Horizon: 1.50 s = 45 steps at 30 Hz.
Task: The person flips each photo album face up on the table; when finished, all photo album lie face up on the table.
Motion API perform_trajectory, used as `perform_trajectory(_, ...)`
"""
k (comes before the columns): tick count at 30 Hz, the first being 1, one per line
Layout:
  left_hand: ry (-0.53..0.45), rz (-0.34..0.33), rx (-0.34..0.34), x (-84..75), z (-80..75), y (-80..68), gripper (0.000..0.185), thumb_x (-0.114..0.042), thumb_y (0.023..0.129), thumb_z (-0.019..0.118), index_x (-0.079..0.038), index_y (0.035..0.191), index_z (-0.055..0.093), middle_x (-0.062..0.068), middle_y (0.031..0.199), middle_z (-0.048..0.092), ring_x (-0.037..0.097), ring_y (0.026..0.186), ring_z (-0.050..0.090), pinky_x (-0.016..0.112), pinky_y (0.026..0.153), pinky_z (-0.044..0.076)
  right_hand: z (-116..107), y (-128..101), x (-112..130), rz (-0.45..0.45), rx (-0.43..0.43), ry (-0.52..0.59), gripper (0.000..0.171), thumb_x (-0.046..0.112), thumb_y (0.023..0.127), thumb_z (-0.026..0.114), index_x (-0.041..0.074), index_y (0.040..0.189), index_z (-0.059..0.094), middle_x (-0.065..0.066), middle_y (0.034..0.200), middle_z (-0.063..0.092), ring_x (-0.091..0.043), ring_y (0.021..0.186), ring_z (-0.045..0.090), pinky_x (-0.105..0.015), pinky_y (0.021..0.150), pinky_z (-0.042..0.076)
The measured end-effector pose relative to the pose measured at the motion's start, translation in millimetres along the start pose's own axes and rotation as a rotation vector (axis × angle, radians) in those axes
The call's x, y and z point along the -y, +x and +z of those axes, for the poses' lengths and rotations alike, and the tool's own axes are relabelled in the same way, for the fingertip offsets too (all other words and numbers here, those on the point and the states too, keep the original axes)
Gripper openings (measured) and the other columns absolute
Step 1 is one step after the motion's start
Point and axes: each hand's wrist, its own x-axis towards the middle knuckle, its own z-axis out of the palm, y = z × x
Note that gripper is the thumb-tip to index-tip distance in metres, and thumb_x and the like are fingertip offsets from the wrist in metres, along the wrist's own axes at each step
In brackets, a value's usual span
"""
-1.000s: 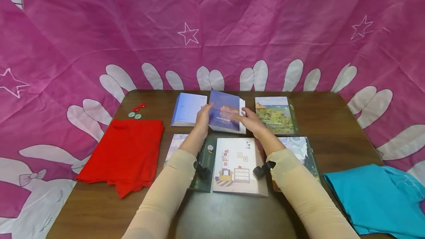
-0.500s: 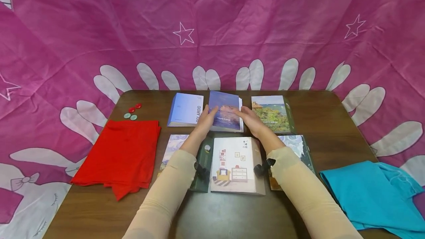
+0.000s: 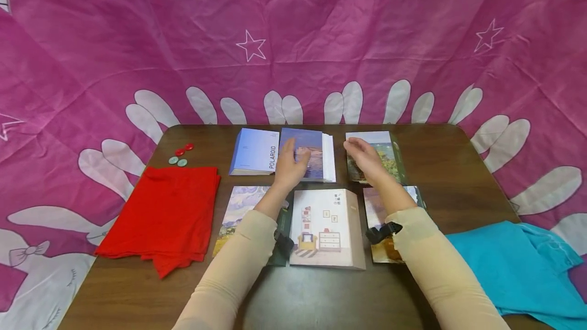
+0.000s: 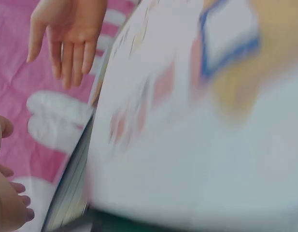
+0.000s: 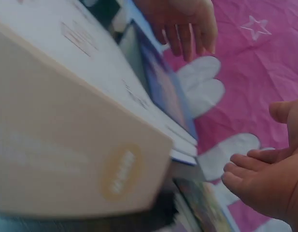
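- Fingers of the left hand (image 3: 290, 166) lie straight and flat on the cover of the blue photo album (image 3: 306, 161), pressing it without gripping; the album lies in the middle of the far row on the brown table (image 3: 463, 167), its white page edges showing on its right side.
- Just left of that album, edge to edge with it, lies the Polaroid album (image 3: 255, 152), pale blue with its title along the spine.
- Right hand (image 3: 365, 161) is held loose and released, fingers relaxed and holding nothing, above the landscape album (image 3: 387, 153) at the right end of the far row; whether it touches the cover I cannot tell.
- Nearer the person, between the two forearms, sits the room-picture album (image 3: 326, 228); it fills and blurs both wrist views, blocking most of what lies beyond.
- Beside it lie a painted album on the left (image 3: 238, 210) and another on the right (image 3: 382, 236), the latter partly under the right sleeve.
- Farther out: a folded red cloth (image 3: 167, 215) at the left with red and green buttons (image 3: 180, 156) behind it, a blue cloth (image 3: 518, 269) at the right, and a pink star-printed sheet (image 3: 293, 34) behind the table.
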Motion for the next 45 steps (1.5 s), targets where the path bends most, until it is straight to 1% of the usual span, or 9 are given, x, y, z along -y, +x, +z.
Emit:
perform_trajectory(9,-0.074,0.011,0.218,-29.9,45.5,-8.7,0.065,-0.038,0.104,0.053,-0.007,0.158,0.032,0.014,0.162,0.033,0.032,0.150,0.029,0.047,0.121,0.026,-47,-12,-3,-0.021,-0.193,-0.014,0.066,0.037,0.106,0.052,0.000,0.157,0.031,-0.020,0.158,0.035,-0.033,0.146,0.033,-0.047,0.119,0.029)
perform_trajectory(19,-0.169,-0.086,0.257,-41.1,81.1,-7.9,0.062,-0.037,0.106,0.052,-0.007,0.157,0.036,0.013,0.158,0.041,0.032,0.145,0.037,0.046,0.118,0.032,-77,-17,-28,0.106,-0.347,-0.042,0.063,0.036,0.106,0.051,0.003,0.156,0.033,-0.017,0.160,0.035,-0.033,0.147,0.031,-0.048,0.120,0.027)
perform_trajectory(24,-0.164,-0.124,0.265,-39.8,91.8,-5.8,0.060,-0.034,0.105,0.054,-0.008,0.156,0.038,0.010,0.159,0.040,0.030,0.148,0.034,0.044,0.120,0.029,-81,-15,-34,0.200,-0.321,-0.075,0.070,0.043,0.105,0.050,0.007,0.159,0.028,-0.016,0.164,0.025,-0.036,0.149,0.024,-0.056,0.121,0.021)
perform_trajectory(29,-0.183,-0.139,0.320,-43.5,94.3,-4.5,0.060,-0.030,0.105,0.056,-0.009,0.158,0.035,0.013,0.158,0.041,0.031,0.146,0.036,0.044,0.118,0.032,-84,-13,-36,0.214,-0.262,-0.119,0.073,0.046,0.105,0.048,0.007,0.161,0.023,-0.018,0.166,0.018,-0.040,0.150,0.019,-0.062,0.119,0.020)
perform_trajectory(33,-0.223,-0.186,0.376,-45.1,95.3,-3.2,0.062,-0.031,0.105,0.057,-0.014,0.159,0.034,0.010,0.162,0.035,0.029,0.147,0.034,0.044,0.118,0.033,-83,-13,-35,0.245,-0.277,-0.033,0.074,0.054,0.104,0.044,0.012,0.162,0.024,-0.011,0.169,0.011,-0.037,0.153,0.010,-0.067,0.118,0.016)
perform_trajectory(36,-0.237,-0.210,0.393,-48.0,98.2,-3.1,0.062,-0.034,0.103,0.058,-0.017,0.159,0.035,0.003,0.166,0.027,0.026,0.151,0.027,0.044,0.120,0.029,-81,-12,-33,0.268,-0.352,0.104,0.062,0.048,0.107,0.041,0.019,0.160,0.032,-0.001,0.169,0.015,-0.027,0.155,0.007,-0.063,0.121,0.013)
perform_trajectory(40,-0.257,-0.234,0.382,-52.9,102.4,-4.1,0.064,-0.037,0.102,0.059,-0.017,0.158,0.037,-0.002,0.168,0.021,0.024,0.154,0.018,0.046,0.122,0.024,-82,-7,-32,0.252,-0.442,0.273,0.047,0.029,0.108,0.045,0.018,0.154,0.046,0.001,0.161,0.037,-0.017,0.148,0.027,-0.038,0.120,0.027)
perform_trajectory(43,-0.278,-0.255,0.370,-56.7,107.2,-3.9,0.069,-0.044,0.100,0.058,-0.018,0.159,0.034,0.000,0.169,0.018,0.025,0.154,0.016,0.050,0.122,0.021,-87,-4,-30,0.244,-0.410,0.363,0.048,0.031,0.105,0.055,0.014,0.150,0.050,-0.003,0.138,0.052,-0.016,0.125,0.049,-0.024,0.100,0.044)
perform_trajectory(45,-0.287,-0.274,0.370,-60.6,111.1,-3.8,0.074,-0.052,0.099,0.056,-0.019,0.160,0.032,0.001,0.169,0.015,0.026,0.155,0.014,0.053,0.122,0.019,-88,-4,-26,0.245,-0.365,0.380,0.048,0.037,0.103,0.058,0.014,0.145,0.051,0.002,0.122,0.054,-0.011,0.109,0.053,-0.020,0.086,0.048)
